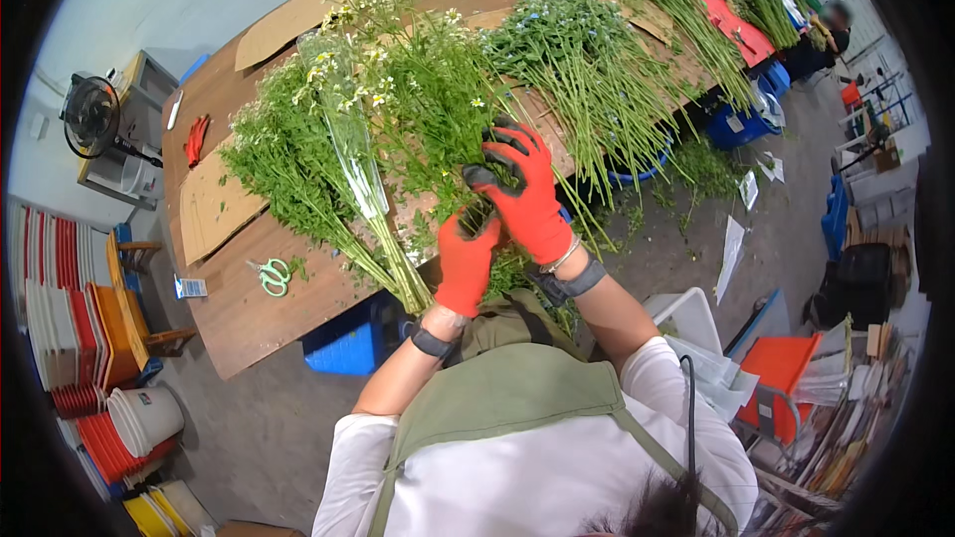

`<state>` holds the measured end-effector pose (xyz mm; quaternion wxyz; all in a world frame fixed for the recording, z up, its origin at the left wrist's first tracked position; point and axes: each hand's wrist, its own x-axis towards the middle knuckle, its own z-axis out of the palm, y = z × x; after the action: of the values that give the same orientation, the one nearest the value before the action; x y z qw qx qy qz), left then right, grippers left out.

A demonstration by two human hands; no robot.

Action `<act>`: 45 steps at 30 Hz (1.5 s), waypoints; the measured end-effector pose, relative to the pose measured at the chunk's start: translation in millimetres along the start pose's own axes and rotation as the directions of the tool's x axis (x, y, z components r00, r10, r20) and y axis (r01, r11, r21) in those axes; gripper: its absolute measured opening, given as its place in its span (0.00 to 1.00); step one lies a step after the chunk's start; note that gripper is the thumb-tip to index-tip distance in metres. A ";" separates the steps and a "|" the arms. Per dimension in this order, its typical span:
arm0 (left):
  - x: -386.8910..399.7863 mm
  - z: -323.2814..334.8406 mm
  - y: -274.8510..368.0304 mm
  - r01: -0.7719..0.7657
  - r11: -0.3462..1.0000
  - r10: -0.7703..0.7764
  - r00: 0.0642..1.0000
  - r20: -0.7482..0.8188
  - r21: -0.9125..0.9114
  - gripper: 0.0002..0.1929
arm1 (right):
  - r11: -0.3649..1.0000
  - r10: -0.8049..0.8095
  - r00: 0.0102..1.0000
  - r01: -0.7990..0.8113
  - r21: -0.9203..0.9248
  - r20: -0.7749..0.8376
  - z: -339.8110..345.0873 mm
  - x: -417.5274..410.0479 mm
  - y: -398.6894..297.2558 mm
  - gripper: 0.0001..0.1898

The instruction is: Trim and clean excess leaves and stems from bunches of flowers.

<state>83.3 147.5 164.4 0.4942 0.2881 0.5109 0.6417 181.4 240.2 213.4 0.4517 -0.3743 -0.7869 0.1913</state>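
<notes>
Both of my hands wear red work gloves with black-coated palms and fingers. My left hand [466, 257] closes around the lower stems of a leafy bunch of white daisy-like flowers [425, 89], near the table's front edge. Just above and to the right, my right hand [526, 190] curls its fingers around green stems of the same bunch. To the left lies a bunch in a clear plastic sleeve [358, 156], its bare stems pointing toward me. Beyond it rests another feathery green bunch [280, 134]. A pile of blue-flowered stems [582, 60] lies to the right.
On the wooden table [261, 328] are green-handled scissors [274, 277], a red glove [196, 140] and cardboard sheets [216, 201]. More cut stems [671, 0] lie farther right. Blue bins [339, 347] stand beneath the table. A person [828, 33] is at the far right. Leaf litter [701, 168] covers some floor.
</notes>
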 end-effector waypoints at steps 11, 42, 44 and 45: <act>-0.5 -10.9 -0.5 -0.066 0.996 0.066 0.998 -0.004 0.062 0.13 | 0.991 0.069 0.992 -0.056 0.122 -0.105 2.9 -19.1 -9.1 0.20; -5.6 5.6 -32.3 -0.060 0.955 0.102 0.986 -0.131 0.292 0.20 | 0.840 -0.321 0.947 0.297 -0.453 0.026 -13.1 43.6 -30.5 0.17; -4.3 4.8 -27.0 0.020 0.967 0.009 0.993 -0.115 0.253 0.29 | 0.854 -0.325 0.946 0.297 -0.427 0.008 -17.1 43.0 -29.5 0.16; -4.1 5.2 -23.7 0.003 0.971 0.020 0.995 -0.096 0.241 0.27 | 0.868 -0.332 0.943 0.301 -0.395 -0.010 -18.0 42.6 -28.8 0.15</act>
<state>97.3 145.4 144.4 0.4272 0.3163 0.6072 0.5906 171.5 253.4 265.3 0.4240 -0.3293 -0.8416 -0.0595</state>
